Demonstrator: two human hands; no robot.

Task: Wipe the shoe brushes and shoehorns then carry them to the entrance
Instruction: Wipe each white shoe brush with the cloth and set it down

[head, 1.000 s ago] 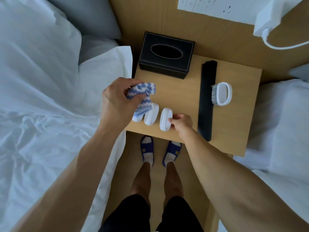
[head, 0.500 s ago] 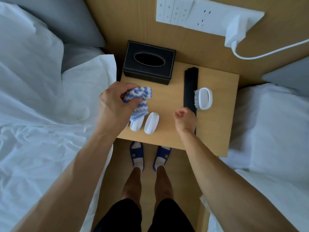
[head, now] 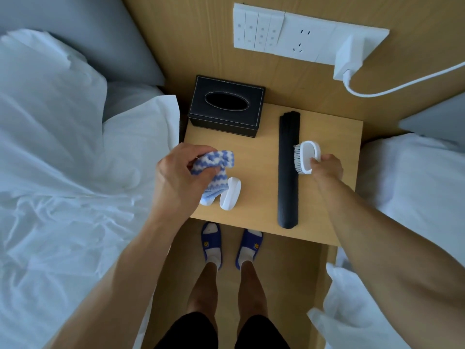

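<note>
My right hand (head: pixel 327 166) grips the brush (head: pixel 307 157) lying beside the shoehorn (head: pixel 288 172) on the worktop (head: pixel 261 157). My left hand (head: pixel 177 177) clutches the cloth (head: pixel 214 170), which hangs over two white brushes (head: pixel 230 193) near the front edge.

Bench (head: pixel 327 217): pale wood-look top, matt, smooth. Tissue box (head: pixel 226 107): black leather-look, pale stitching. Brush (head: pixel 307 157): glossy white plastic, stiff white bristles. Shoehorns (head: pixel 288 172): black, matt. Cloth (head: pixel 214 170): fluffy knit, blue-and-white zigzag. Bedding (head: pixel 63 172): white, creased fabric
</note>
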